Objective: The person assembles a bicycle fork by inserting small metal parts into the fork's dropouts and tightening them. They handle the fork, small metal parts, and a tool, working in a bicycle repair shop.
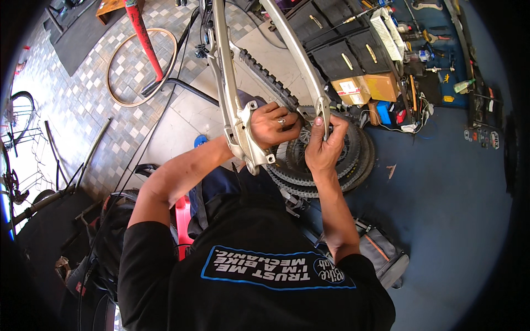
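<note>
A pale silver bicycle frame [226, 66] extends down from the top of the view, its two rear arms spread apart. My right hand [327, 146] is closed around the tip of the right arm, the thumb pressed on its flat end. Through the gap between the arms reaches my left hand [274, 124], a ring on one finger. Its fingers are curled in toward the inner side of that same end, and whatever they pinch is hidden. The left arm's bracketed end [251, 140] crosses in front of my left wrist.
Several bicycle wheels with knobbly tyres [353, 160] lie stacked on the floor beneath my hands. Black drawers [345, 58], a cardboard box [381, 86] and hanging tools [428, 55] are at the right. A loose hoop [112, 83] surrounds a red post [144, 41]. A grey bag [381, 251] is at lower right.
</note>
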A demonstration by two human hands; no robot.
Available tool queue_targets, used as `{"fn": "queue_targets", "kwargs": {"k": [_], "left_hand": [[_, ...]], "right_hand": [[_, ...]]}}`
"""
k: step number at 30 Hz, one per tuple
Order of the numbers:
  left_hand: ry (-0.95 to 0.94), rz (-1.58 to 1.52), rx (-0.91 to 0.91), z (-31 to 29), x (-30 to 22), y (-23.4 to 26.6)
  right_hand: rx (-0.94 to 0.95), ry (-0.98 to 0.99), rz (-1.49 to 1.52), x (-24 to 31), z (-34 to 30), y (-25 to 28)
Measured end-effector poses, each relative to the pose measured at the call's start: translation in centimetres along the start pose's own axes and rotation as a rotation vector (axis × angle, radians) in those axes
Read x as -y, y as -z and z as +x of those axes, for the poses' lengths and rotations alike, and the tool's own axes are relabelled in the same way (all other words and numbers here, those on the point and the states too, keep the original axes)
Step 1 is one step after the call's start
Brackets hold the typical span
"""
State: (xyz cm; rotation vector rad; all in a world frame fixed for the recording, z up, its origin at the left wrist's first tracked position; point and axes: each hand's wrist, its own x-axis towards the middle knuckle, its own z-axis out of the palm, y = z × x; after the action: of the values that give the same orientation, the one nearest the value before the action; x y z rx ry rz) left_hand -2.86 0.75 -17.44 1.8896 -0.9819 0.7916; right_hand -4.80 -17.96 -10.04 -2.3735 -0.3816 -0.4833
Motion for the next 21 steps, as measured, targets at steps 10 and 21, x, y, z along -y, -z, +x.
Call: {"fn": "queue_targets", "kwargs": {"k": [10,21], "left_hand": [[0.647,-0.210,-0.324,-2.0,-3.4,-0.8],[0.757,-0.257,-0.389,0.6,-7.1,-4.3]], "right_hand": [[-0.012,-0.053,0.061,0.6,-0.2,0.1],[-0.034,0.032,-0.017,1.1,0.1,-0.4]]}}
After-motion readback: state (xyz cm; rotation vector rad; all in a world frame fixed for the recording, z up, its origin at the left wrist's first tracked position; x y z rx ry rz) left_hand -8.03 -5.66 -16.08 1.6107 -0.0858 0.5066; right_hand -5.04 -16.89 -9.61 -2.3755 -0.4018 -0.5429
